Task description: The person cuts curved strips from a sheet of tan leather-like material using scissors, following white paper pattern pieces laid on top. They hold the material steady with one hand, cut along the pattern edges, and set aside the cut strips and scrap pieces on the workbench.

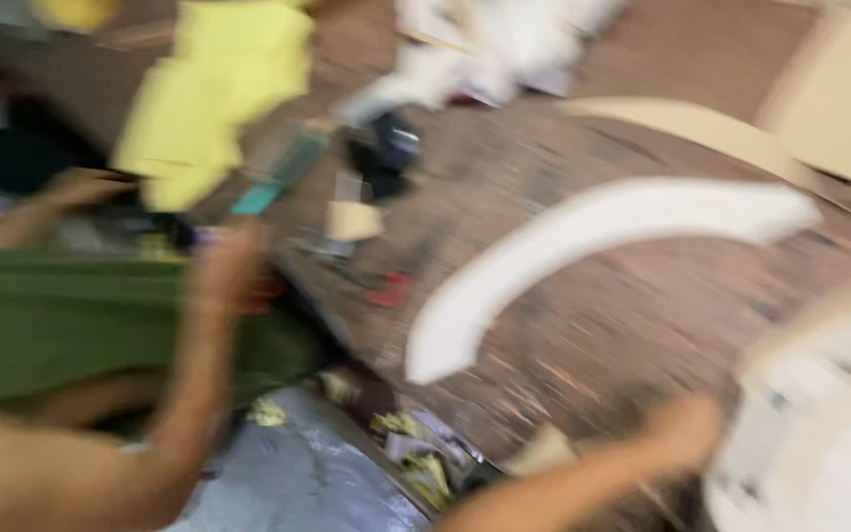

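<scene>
Heavy motion blur in your head view. Your left hand [229, 266] sits at the edge of green cloth [61, 320], near a small red item [389, 291]; grip can't be read. Your right hand [687, 433] is low on the brown surface [593, 325], beside white material [819, 433]; its fingers are too smeared to judge. A curved white strip [583, 251] lies between them. Yellow fabric [214, 94] is up top, with a teal bar [278, 177] just beside it.

- A blurred yellow cloth [219, 89] lies well beyond your left hand [229, 261].
- A teal strip [278, 177] sits just past that hand, with a black object [386, 148] to its right.
- A white curved piece [583, 246] lies beyond your right hand [687, 433], on the brown tabletop [622, 335].
</scene>
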